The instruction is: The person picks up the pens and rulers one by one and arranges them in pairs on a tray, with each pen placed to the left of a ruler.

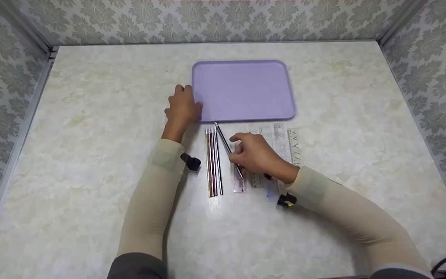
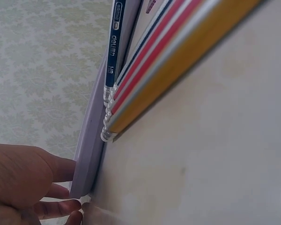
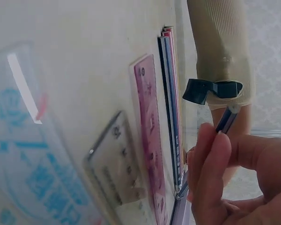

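Purple tray point(image 1: 243, 91) at frame centre, steadied at its left edge by relaxed left hand point(image 1: 182, 108). Dark pencil point(image 1: 227, 149) pinched in right hand point(image 1: 256, 155), just below tray. Best lifted level, clear of neighbouring pencils point(image 1: 213, 162) and rulers point(image 1: 281, 147).

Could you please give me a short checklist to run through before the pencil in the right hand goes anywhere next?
1. Right hand pinches the pencil: ok.
2. Left hand rests against the purple tray at its left edge: ok.
3. Tray surface bare: ok.
4. Remaining pencils lie side by side: ok.
5. Rulers flat beside the pencils: ok.
6. Pencil tip sharpened: cannot tell.
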Action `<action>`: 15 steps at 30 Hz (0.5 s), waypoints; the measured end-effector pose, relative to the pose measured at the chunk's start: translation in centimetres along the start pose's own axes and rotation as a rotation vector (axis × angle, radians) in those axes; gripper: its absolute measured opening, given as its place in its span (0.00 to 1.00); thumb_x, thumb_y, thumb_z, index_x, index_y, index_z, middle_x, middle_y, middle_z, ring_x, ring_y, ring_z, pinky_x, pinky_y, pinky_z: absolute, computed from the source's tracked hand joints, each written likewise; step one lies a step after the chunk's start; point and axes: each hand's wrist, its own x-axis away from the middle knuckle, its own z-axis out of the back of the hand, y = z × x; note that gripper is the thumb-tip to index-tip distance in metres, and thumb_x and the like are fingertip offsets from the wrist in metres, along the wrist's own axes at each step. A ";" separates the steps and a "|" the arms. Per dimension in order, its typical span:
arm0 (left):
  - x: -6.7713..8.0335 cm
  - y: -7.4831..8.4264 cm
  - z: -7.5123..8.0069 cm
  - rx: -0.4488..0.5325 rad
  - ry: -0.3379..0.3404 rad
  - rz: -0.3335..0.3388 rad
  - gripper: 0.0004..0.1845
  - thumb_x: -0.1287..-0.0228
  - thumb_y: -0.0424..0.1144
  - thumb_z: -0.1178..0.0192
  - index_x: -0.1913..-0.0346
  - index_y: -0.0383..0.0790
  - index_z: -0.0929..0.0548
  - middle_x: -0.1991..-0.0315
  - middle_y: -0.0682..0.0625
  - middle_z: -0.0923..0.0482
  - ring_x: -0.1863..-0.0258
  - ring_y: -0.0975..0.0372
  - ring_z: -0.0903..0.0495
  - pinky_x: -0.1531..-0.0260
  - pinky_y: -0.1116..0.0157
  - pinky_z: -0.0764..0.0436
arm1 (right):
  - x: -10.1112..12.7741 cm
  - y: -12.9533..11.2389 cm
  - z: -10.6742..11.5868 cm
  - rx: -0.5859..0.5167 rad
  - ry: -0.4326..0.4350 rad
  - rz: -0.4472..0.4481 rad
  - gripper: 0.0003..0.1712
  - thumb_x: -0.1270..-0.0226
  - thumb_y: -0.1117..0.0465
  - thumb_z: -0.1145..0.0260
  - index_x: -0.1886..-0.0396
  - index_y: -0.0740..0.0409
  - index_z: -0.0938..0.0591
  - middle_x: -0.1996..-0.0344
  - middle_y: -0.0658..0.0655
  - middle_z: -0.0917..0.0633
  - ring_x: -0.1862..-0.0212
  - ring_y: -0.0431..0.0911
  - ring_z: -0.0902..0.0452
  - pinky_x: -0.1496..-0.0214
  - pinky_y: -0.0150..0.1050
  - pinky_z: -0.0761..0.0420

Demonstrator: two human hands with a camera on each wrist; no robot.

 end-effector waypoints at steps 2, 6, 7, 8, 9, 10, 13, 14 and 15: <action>0.0 0.0 0.0 0.000 -0.002 0.000 0.32 0.26 0.47 0.43 0.24 0.40 0.35 0.26 0.42 0.40 0.32 0.38 0.32 0.41 0.33 0.28 | 0.1 0.1 0.1 0.002 0.002 -0.001 0.32 0.39 0.65 0.36 0.32 0.63 0.25 0.67 0.49 0.10 0.75 0.41 0.15 0.57 0.37 0.14; -0.1 -0.1 0.0 -0.001 0.000 0.003 0.31 0.26 0.47 0.43 0.25 0.40 0.34 0.26 0.42 0.40 0.32 0.38 0.32 0.41 0.33 0.27 | 0.2 0.3 0.1 0.000 -0.016 -0.002 0.33 0.39 0.65 0.35 0.32 0.61 0.25 0.65 0.49 0.11 0.72 0.40 0.15 0.50 0.39 0.15; -0.1 -0.2 0.0 -0.001 0.001 0.004 0.31 0.26 0.47 0.43 0.25 0.40 0.34 0.26 0.42 0.40 0.32 0.38 0.32 0.41 0.33 0.27 | 0.2 0.4 0.1 -0.007 -0.023 -0.004 0.33 0.39 0.65 0.35 0.32 0.61 0.25 0.64 0.50 0.11 0.71 0.41 0.15 0.51 0.38 0.14; -0.1 -0.2 0.0 -0.001 0.003 0.004 0.31 0.26 0.47 0.43 0.25 0.40 0.34 0.26 0.42 0.40 0.32 0.38 0.32 0.41 0.33 0.27 | 0.3 0.5 0.2 -0.020 -0.029 -0.007 0.33 0.39 0.66 0.34 0.32 0.61 0.25 0.64 0.50 0.11 0.71 0.41 0.15 0.53 0.38 0.14; -0.1 -0.2 -0.1 -0.001 0.003 0.003 0.31 0.26 0.47 0.43 0.25 0.40 0.34 0.26 0.42 0.40 0.32 0.38 0.32 0.41 0.33 0.27 | 0.3 0.5 0.2 -0.043 -0.036 -0.012 0.32 0.39 0.66 0.35 0.32 0.60 0.25 0.63 0.51 0.11 0.71 0.42 0.15 0.56 0.39 0.13; -0.1 -0.2 -0.1 -0.002 0.001 0.002 0.31 0.26 0.47 0.43 0.25 0.40 0.34 0.26 0.42 0.40 0.32 0.38 0.32 0.41 0.33 0.27 | 0.3 0.6 0.2 -0.067 -0.041 -0.019 0.32 0.39 0.67 0.35 0.32 0.60 0.25 0.62 0.52 0.11 0.71 0.43 0.14 0.58 0.39 0.12; -0.1 -0.1 -0.1 -0.004 0.002 0.000 0.31 0.27 0.47 0.43 0.25 0.40 0.34 0.26 0.42 0.40 0.32 0.39 0.32 0.41 0.33 0.27 | 0.3 0.7 0.4 -0.129 -0.048 -0.035 0.31 0.38 0.68 0.36 0.33 0.57 0.25 0.61 0.54 0.13 0.71 0.46 0.14 0.65 0.40 0.11; 0.0 -0.1 -0.1 -0.005 0.001 -0.001 0.31 0.27 0.47 0.43 0.25 0.40 0.35 0.26 0.42 0.40 0.32 0.39 0.32 0.41 0.33 0.27 | 0.3 0.7 0.5 -0.142 -0.048 -0.037 0.31 0.38 0.68 0.36 0.33 0.56 0.25 0.60 0.54 0.13 0.71 0.46 0.14 0.66 0.40 0.11; 0.0 -0.1 0.0 -0.004 0.001 -0.001 0.32 0.27 0.47 0.43 0.25 0.40 0.35 0.26 0.42 0.40 0.32 0.39 0.32 0.41 0.33 0.27 | 0.3 0.7 0.5 -0.147 -0.046 -0.037 0.31 0.38 0.68 0.36 0.33 0.54 0.25 0.60 0.54 0.14 0.70 0.46 0.14 0.66 0.40 0.12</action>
